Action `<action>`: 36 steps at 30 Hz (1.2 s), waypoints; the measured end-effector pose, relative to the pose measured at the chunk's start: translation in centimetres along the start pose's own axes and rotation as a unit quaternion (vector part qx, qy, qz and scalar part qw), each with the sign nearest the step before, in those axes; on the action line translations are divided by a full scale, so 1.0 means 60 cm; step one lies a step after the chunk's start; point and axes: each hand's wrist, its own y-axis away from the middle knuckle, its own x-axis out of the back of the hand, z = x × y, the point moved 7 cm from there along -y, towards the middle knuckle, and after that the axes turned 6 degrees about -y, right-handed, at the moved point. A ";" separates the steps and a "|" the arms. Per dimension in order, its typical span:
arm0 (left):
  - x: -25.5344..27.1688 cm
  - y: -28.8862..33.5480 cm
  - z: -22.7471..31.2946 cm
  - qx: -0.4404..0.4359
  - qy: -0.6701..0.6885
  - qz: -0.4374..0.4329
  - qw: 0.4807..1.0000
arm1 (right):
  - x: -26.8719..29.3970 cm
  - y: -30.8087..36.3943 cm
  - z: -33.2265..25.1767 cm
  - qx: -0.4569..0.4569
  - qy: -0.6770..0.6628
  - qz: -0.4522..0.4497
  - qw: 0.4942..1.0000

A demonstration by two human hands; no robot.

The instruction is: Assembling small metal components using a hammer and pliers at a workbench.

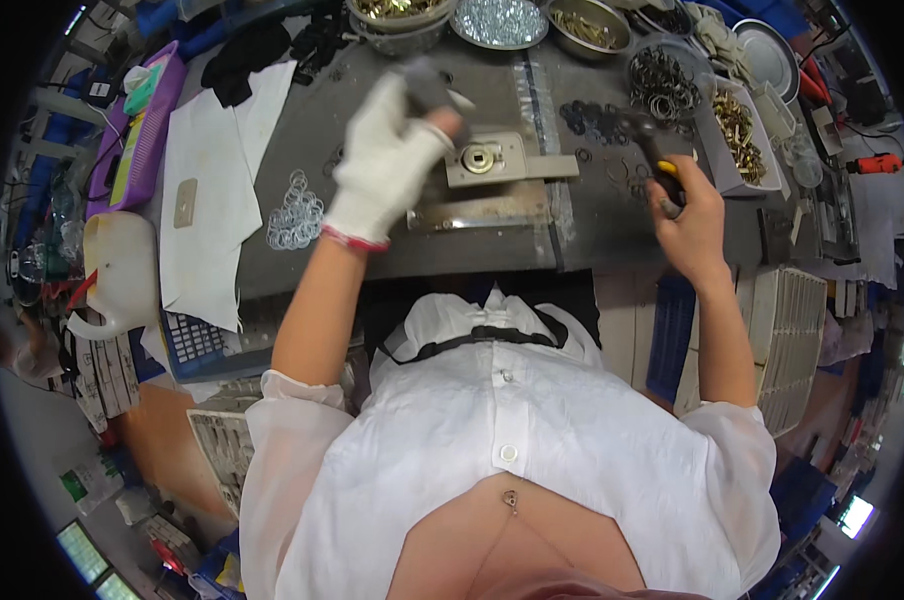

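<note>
A white knitted glove with a red cuff covers most of my left hand [384,150], its bare thumb tip showing. That hand is closed around a grey, blunt object [428,88], too smeared by motion to name, above the far left of a lock body [487,158]. The flat metal lock body has a round brass-coloured hub with a square hole, and a bar juts out to its right. My bare right hand [694,218] grips dark pliers [662,162] with yellow on the handle, apart from the lock body. Their tip points toward dark rings [592,122].
Clear-looking rings [296,214] lie left of the lock body. Bowls of small metal parts [500,22] line the back. A white box of brass parts [740,140] and a tub of black clips [664,82] stand right. White sheets [207,200] and a purple basket [144,130] are left.
</note>
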 end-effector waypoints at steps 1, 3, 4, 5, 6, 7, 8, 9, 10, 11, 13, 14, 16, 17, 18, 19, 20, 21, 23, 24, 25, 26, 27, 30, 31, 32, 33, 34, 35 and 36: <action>0.028 -0.003 0.000 0.014 -0.034 0.020 0.999 | 0.009 0.018 0.038 -0.031 0.044 0.030 0.998; 0.100 -0.015 -0.038 0.049 -0.036 0.054 0.997 | 0.033 0.052 0.094 -0.064 0.127 0.075 0.987; 0.134 -0.022 -0.074 0.070 -0.004 0.069 0.995 | 0.046 0.066 0.114 -0.067 0.165 0.091 0.980; 0.174 -0.025 -0.113 0.078 -0.006 0.069 0.995 | 0.055 0.077 0.139 -0.102 0.200 0.083 0.971; 0.221 -0.026 -0.131 0.014 -0.264 0.062 0.962 | 0.056 0.082 0.154 -0.100 0.194 0.078 0.973; 0.236 -0.029 -0.134 -0.054 -0.502 0.047 0.862 | 0.057 0.089 0.171 -0.105 0.215 0.071 0.968; 0.239 -0.028 -0.134 -0.056 -0.504 0.043 0.861 | 0.060 0.095 0.186 -0.113 0.239 0.067 0.962; 0.241 -0.018 -0.139 0.016 -0.551 0.024 0.834 | 0.062 0.104 0.196 -0.111 0.237 0.060 0.963; 0.244 -0.009 -0.143 0.087 -0.593 0.006 0.801 | 0.065 0.107 0.209 -0.117 0.235 0.060 0.963; 0.246 -0.011 -0.141 0.135 -0.605 0.002 0.785 | 0.066 0.103 0.217 -0.097 0.235 0.056 0.965; 0.243 -0.005 -0.132 0.098 -0.642 0.001 0.760 | 0.061 0.088 0.220 -0.090 0.230 0.032 0.968; 0.239 -0.001 -0.123 0.061 -0.673 0.001 0.737 | 0.062 0.085 0.215 -0.092 0.227 0.031 0.969; 0.196 0.017 -0.077 0.015 -0.592 0.040 0.805 | 0.065 0.067 0.180 -0.062 0.170 0.074 0.981; 0.159 0.028 -0.044 -0.031 -0.501 0.076 0.862 | 0.067 0.062 0.170 -0.069 0.168 0.074 0.981; 0.116 0.042 -0.026 -0.067 -0.422 0.071 0.901 | 0.075 0.059 0.150 -0.057 0.084 0.096 0.990; 0.079 0.050 -0.017 -0.096 -0.341 0.022 0.935 | 0.072 0.054 0.135 -0.038 -0.009 0.115 0.993; 0.032 0.060 0.014 -0.128 -0.370 0.000 0.920 | 0.059 0.047 0.129 -0.039 -0.012 0.112 0.993; -0.005 0.061 0.021 -0.180 -0.379 -0.017 0.908 | 0.048 0.040 0.127 -0.016 -0.184 0.111 0.976; -0.038 0.050 0.022 -0.216 -0.398 -0.029 0.891 | 0.018 0.022 0.110 0.011 -0.363 0.106 0.926; -0.045 0.045 0.018 -0.239 -0.405 -0.035 0.882 | 0.007 0.018 0.106 0.008 -0.364 0.105 0.925; -0.043 0.036 0.012 -0.237 -0.406 -0.038 0.882 | -0.002 0.017 0.109 -0.005 -0.412 0.115 0.904; -0.043 0.027 0.004 -0.230 -0.398 -0.063 0.886 | -0.008 0.018 0.114 -0.018 -0.457 0.125 0.880; -0.044 0.021 -0.001 -0.224 -0.390 -0.088 0.889 | -0.011 0.022 0.118 -0.022 -0.458 0.126 0.880; -0.044 0.015 -0.011 -0.161 -0.337 -0.119 0.920 | -0.007 0.042 0.139 -0.082 -0.447 0.180 0.872; -0.043 0.014 -0.007 -0.160 -0.336 -0.123 0.920 | -0.002 0.044 0.138 -0.077 -0.462 0.183 0.864; -0.040 0.011 -0.010 -0.130 -0.337 -0.125 0.924 | 0.002 0.044 0.138 -0.071 -0.477 0.187 0.856; -0.039 0.008 -0.014 -0.100 -0.336 -0.129 0.928 | 0.004 0.044 0.139 -0.074 -0.475 0.188 0.856; -0.038 0.007 -0.013 -0.100 -0.335 -0.131 0.928 | 0.002 0.041 0.137 -0.072 -0.474 0.176 0.860; -0.038 0.006 -0.011 -0.102 -0.336 -0.138 0.926 | -0.001 0.038 0.135 -0.069 -0.473 0.162 0.863; -0.040 0.002 -0.006 -0.106 -0.337 -0.145 0.924 | 0.001 0.039 0.135 -0.068 -0.470 0.164 0.864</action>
